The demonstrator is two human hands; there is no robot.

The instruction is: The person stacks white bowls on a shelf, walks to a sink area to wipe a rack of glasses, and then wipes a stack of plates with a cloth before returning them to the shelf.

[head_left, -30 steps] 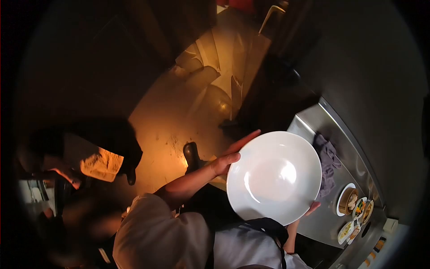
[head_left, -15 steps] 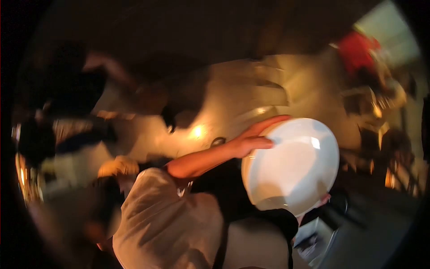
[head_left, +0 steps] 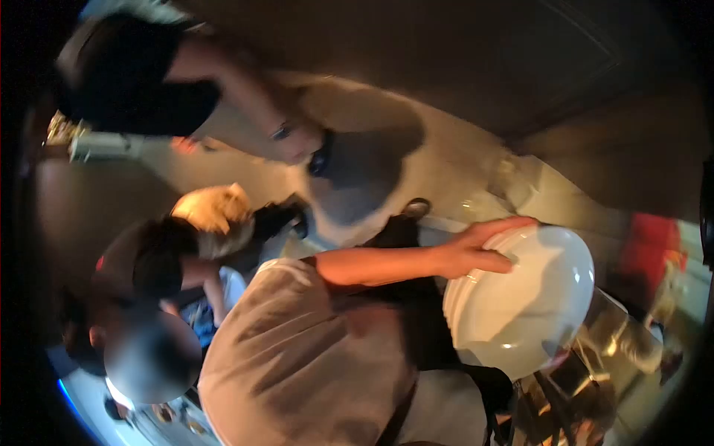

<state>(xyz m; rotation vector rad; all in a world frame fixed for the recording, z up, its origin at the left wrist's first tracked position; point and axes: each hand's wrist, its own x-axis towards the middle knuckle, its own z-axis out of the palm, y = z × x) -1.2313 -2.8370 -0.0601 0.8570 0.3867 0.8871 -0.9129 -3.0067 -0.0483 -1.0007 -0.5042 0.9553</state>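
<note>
Left: co-worker (head_left: pixel 141 85) in dark clothes extends an arm in the dim room (head_left: pixel 454 48) | Centre: warm-lit floor (head_left: pixel 442 175) | Right of centre: my left hand (head_left: pixel 480 249), thumb over the rim, clasps stacked white plates (head_left: pixel 524 301) before me | Right: my right hand (head_left: pixel 558 360), mostly hidden at their edge; I can't tell its grip

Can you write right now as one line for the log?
Left hand: gripping white dishware | right hand: mostly hidden, at dishware's edge | nearby person's arm: outstretched
</note>
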